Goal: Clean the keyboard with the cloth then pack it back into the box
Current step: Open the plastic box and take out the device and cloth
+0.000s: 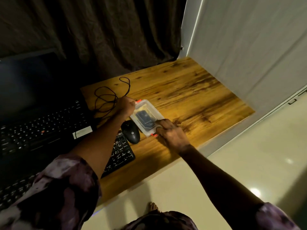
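Observation:
A small clear plastic box (146,112) with red latches lies on the wooden desk (191,97), something dark inside it. My left hand (125,106) grips the box's far end at a red latch. My right hand (172,133) grips the near end, fingers curled at the other red latch. A black keyboard (122,151) lies at the desk's front, mostly hidden under my left forearm. No cloth is visible.
A black HP mouse (131,132) sits between the keyboard and the box. A black cable (108,95) lies looped behind my left hand. An open laptop (41,120) stands at the left. A white wall panel (249,55) borders the desk on the right.

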{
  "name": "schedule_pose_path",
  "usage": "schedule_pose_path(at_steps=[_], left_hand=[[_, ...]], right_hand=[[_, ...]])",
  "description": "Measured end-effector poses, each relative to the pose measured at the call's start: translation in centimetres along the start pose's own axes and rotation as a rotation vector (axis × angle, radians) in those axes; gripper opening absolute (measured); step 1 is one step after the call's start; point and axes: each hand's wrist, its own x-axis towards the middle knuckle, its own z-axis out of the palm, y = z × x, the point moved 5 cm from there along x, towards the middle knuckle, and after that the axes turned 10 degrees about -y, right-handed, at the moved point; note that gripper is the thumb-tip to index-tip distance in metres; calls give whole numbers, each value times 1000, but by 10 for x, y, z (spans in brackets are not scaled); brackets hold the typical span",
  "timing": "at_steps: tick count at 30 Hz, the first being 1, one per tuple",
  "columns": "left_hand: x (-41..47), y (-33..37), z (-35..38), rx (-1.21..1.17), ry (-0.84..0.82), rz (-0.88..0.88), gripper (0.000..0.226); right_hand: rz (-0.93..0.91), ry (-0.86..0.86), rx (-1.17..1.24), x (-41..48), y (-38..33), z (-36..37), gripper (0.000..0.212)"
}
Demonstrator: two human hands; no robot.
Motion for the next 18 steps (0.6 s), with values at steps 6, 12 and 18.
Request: schedule_pose_path(at_steps=[6, 12, 18], left_hand=[[3, -4, 1, -168, -15, -80, 24], [13, -15, 3, -274, -5, -109, 20], [22, -32, 11, -377, -99, -217, 20]], right_hand=[[5, -36, -33, -6, 3, 10, 28], [170, -71, 116, 7, 2, -1, 61], [263, -295, 121, 26, -3, 22, 89]])
